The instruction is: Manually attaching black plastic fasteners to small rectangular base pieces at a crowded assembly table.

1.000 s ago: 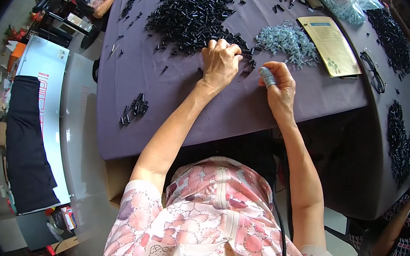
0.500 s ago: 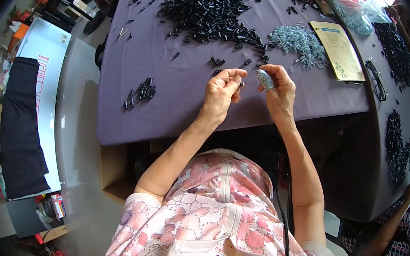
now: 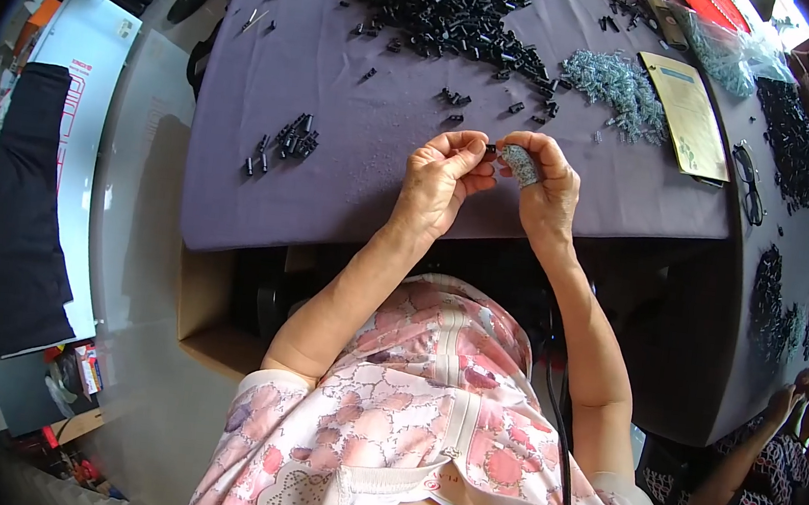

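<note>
Above the table's near edge, my left hand (image 3: 439, 179) pinches a small black tube-shaped piece (image 3: 491, 149) between thumb and fingers. The piece points toward my right hand (image 3: 551, 191), whose fingers are closed in a pinch right beside it. A grey speckled wrap (image 3: 520, 165) covers the right thumb. Whatever sits between the right fingertips is too small to make out. Beyond my hands, several loose black pieces (image 3: 456, 97) lie near a large heap of black pieces (image 3: 440, 5). Small clear tube-like pieces (image 3: 620, 98) form a pile to the right.
On the purple tablecloth (image 3: 332, 196), a small group of black pieces (image 3: 288, 145) lies at left. A yellow booklet (image 3: 687, 117), eyeglasses (image 3: 749, 182) and a clear plastic bag (image 3: 730, 65) are at right. Another person's hands (image 3: 788, 406) show at a neighbouring table with more black piles.
My hands have come closer together, and the black piece now shows between the fingertips. The right thumb has tilted. The whole view has shifted slightly.
</note>
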{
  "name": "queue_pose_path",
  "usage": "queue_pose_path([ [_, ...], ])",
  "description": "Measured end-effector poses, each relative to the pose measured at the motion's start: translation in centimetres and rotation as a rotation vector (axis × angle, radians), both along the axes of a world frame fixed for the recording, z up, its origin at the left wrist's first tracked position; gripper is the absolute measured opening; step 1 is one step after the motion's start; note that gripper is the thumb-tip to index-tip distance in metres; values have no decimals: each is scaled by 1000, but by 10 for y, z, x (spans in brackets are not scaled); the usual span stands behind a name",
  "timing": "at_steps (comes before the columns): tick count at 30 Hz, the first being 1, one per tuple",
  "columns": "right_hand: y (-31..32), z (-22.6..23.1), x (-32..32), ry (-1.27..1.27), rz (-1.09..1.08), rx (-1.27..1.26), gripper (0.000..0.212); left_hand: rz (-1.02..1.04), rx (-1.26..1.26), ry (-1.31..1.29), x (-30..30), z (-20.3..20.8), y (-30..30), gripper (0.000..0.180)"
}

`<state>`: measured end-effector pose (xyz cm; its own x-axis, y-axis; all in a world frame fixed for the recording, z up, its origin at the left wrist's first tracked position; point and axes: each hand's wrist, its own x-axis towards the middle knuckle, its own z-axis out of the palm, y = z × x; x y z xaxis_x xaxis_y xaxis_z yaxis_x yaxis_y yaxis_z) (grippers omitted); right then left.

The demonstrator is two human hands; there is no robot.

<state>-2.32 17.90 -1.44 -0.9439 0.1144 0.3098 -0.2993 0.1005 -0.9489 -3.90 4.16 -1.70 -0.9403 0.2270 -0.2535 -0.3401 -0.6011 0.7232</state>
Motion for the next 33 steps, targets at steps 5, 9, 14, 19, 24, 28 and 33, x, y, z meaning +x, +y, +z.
queue_pose_path([
  [5,-2,1,1,45,-36,-15,27,-35,43,4,3,-5,0,10],
  [9,-3,1,-2,-2,-60,-158,27,-12,76,-36,2,-4,1,10],
  [14,-2,-2,-5,4,-27,-208,29,10,69,-64,2,-2,1,10],
  [19,3,-1,-2,29,-34,-146,27,2,61,-77,5,-1,2,11],
  [24,3,-5,-1,56,-107,151,27,-2,85,-70,4,-3,4,10],
  [28,0,-3,-4,187,-92,355,30,20,110,-44,4,-5,4,8],
  [33,2,-3,-5,157,4,228,28,9,75,-10,5,-6,4,6],
])
